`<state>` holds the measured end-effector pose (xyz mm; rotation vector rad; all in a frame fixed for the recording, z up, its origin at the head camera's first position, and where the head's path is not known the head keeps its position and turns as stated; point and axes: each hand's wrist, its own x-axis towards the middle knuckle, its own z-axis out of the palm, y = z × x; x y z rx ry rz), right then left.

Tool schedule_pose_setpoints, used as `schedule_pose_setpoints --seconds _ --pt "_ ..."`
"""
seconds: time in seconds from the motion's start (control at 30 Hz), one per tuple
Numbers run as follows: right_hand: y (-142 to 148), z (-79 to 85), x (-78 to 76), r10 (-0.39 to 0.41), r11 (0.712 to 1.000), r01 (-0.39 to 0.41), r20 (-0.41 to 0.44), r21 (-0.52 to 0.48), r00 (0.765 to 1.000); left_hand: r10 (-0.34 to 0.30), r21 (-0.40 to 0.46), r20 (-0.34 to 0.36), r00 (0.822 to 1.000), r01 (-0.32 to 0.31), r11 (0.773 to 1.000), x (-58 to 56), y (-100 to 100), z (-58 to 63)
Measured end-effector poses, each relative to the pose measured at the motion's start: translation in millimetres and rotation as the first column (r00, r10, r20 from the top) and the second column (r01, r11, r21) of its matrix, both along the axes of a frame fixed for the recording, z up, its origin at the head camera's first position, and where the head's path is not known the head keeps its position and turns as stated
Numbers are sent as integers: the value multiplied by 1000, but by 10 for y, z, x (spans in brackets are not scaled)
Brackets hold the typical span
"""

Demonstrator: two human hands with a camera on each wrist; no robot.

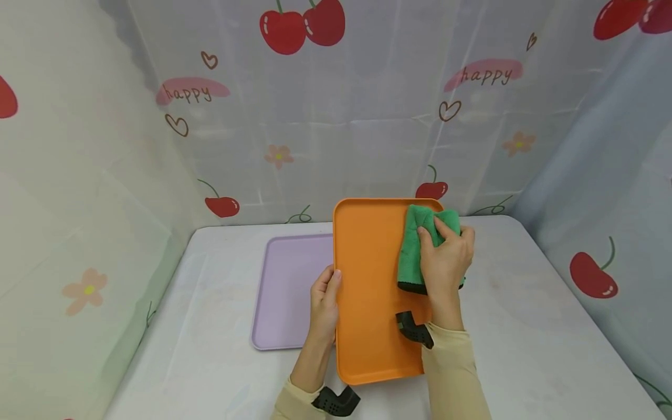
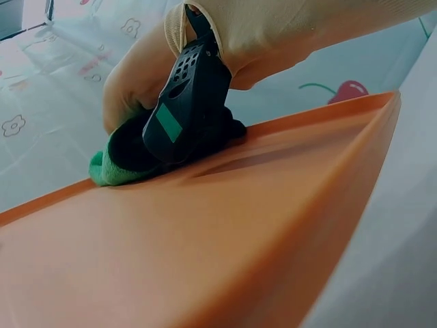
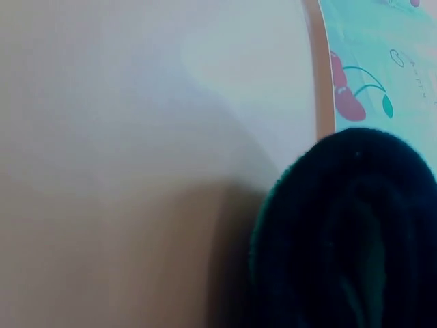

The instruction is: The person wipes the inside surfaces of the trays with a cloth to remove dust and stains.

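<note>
An orange tray is held raised and tilted over the table, its inner face toward the head camera. My left hand grips its left edge, thumb on the rim and the other fingers mostly hidden behind. In my right hand is a folded green cloth with a dark border, pinched between thumb and fingers and lying against the upper right of the tray. The left wrist view shows the cloth bunched under the right hand at the tray's far rim. Its dark folded edge fills the right wrist view's lower right.
A lilac tray lies flat on the white table, partly covered by the orange tray and left hand. Behind and at both sides hang pale curtains printed with cherries, flowers and hearts. A black wrist camera sits on each sleeve.
</note>
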<state>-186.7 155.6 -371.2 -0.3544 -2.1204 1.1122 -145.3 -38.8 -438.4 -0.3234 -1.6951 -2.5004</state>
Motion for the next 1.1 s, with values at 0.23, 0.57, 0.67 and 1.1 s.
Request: schedule_pose_setpoints --seconds 0.23,0.57,0.67,1.1 --pt "-76 -9 32 22 1000 -22 -27 12 999 9 8 9 1000 -9 1000 2 12 16" --pt "-275 -17 94 75 997 -73 -54 39 996 5 44 23 1000 -6 999 8 15 34" --pt "-350 -9 122 98 994 -95 -49 59 994 10 35 22 1000 -11 999 11 20 32" --pt "-755 5 230 233 955 -197 -150 223 961 -28 15 -1 1000 28 1000 -4 44 -23"
